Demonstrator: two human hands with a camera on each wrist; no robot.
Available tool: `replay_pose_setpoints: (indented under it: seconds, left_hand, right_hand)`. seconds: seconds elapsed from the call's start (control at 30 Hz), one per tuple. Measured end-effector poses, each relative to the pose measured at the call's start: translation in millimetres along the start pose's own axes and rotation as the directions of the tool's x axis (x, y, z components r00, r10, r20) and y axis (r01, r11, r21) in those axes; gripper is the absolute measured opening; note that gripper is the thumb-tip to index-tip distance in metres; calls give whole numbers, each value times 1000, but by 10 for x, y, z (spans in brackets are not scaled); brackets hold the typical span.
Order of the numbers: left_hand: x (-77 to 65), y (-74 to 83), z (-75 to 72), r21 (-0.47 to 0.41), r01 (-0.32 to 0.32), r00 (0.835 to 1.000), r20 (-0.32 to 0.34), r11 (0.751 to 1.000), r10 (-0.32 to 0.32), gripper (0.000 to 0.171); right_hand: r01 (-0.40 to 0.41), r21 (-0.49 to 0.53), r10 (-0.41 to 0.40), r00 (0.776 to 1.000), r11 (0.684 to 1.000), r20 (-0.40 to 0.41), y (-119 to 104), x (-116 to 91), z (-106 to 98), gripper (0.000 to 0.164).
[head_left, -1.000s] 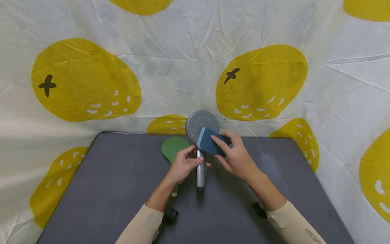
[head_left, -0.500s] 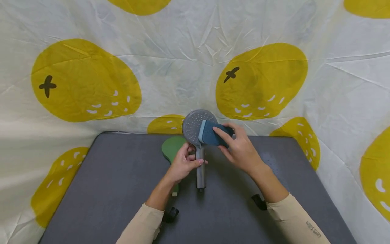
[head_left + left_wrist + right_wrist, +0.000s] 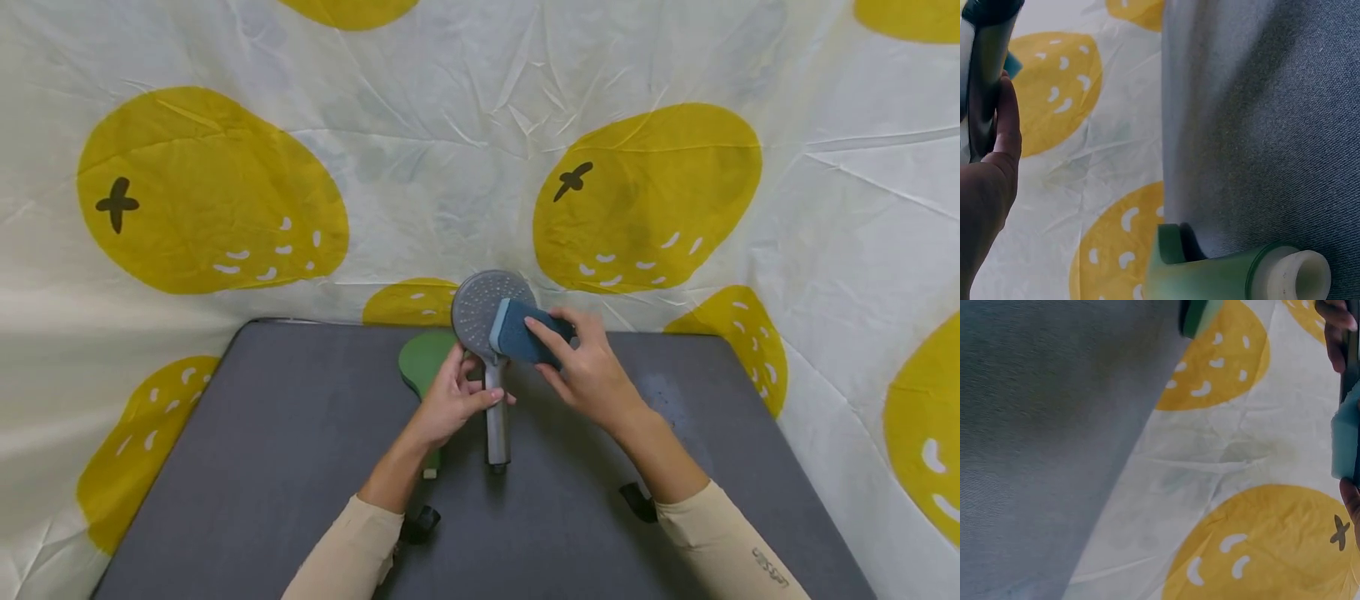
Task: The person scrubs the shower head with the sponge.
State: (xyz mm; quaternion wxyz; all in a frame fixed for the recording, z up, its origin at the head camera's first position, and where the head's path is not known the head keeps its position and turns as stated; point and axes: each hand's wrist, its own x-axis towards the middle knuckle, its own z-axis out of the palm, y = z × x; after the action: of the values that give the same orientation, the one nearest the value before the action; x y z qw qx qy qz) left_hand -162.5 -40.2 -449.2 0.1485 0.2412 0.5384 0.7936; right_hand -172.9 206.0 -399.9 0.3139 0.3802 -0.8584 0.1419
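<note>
A grey handheld shower head [image 3: 480,308] with a silver handle [image 3: 497,437] is held up above the table, its nozzle face turned toward me. My left hand [image 3: 450,402] grips the handle near its neck, thumb across the front. In my right hand [image 3: 596,371] a blue sponge [image 3: 525,331] is pinched between thumb and fingers. The sponge's lighter edge overlaps the lower right of the nozzle face. The right wrist view catches only the light side of the sponge [image 3: 1344,440] and some fingertips at its right border. In the left wrist view the handle [image 3: 988,81] stands beside my thumb.
A green shower head [image 3: 427,362] lies on the dark grey table [image 3: 300,467], left of my left hand; its pale threaded end [image 3: 1300,275] shows in the left wrist view. Water drops [image 3: 663,400] dot the table at right. A lemon-print curtain [image 3: 435,192] hangs behind.
My right hand has moved the sponge slightly up and right over the nozzle face. The shower head has shifted a little, and my left hand keeps hold of its handle.
</note>
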Motion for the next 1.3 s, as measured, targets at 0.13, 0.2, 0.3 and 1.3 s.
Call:
replay_pose_setpoints:
  seconds: [0.13, 0.2, 0.3, 1.3]
  left_hand:
    - [1, 4, 5, -5, 3, 1000, -4, 1000, -3, 93]
    - [5, 7, 3, 8, 11, 1000, -25, 1000, -11, 91]
    - [15, 14, -7, 55, 22, 997, -70, 998, -18, 89]
    - [91, 5, 130, 218, 149, 950, -303, 965, -78, 90]
  right_hand:
    - [-3, -1, 3, 1000, 1000, 30, -39, -97, 36, 75]
    - [5, 4, -5, 999, 1000, 35, -63, -146, 40, 67]
    - [31, 5, -31, 998, 1000, 46, -101, -209, 36, 52]
    - [124, -181, -110, 990, 976, 85, -119, 182, -54, 67]
